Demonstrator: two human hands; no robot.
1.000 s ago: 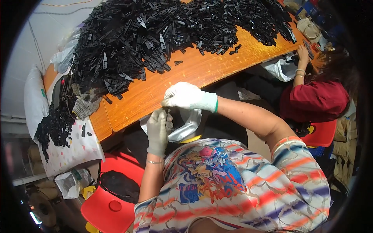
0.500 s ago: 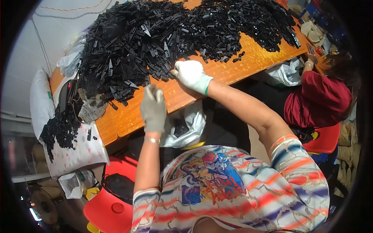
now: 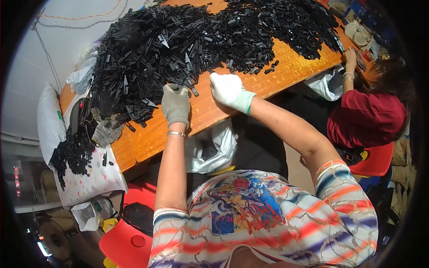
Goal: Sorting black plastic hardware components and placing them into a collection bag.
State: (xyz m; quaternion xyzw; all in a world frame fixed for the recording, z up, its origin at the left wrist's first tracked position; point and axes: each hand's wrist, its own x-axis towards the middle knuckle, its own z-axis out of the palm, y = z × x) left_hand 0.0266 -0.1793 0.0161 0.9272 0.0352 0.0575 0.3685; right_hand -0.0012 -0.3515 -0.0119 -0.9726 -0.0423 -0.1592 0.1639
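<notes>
Two gloved hands work at the near edge of a wooden table (image 3: 290,60), where a heap of black plastic pieces (image 3: 143,58) crowds the far side. The left hand (image 3: 175,105), fingers curled, meets the heap's near fringe; its grip cannot be told. The right hand (image 3: 229,90), fingers bent together, has a dark piece at its fingertips, whether held is unclear. A pale bag (image 3: 223,149) hangs open below the near edge. Gray knit cloth (image 3: 107,132) lies by the left corner; a co-worker (image 3: 366,116) in dark red sits toward the right end.
</notes>
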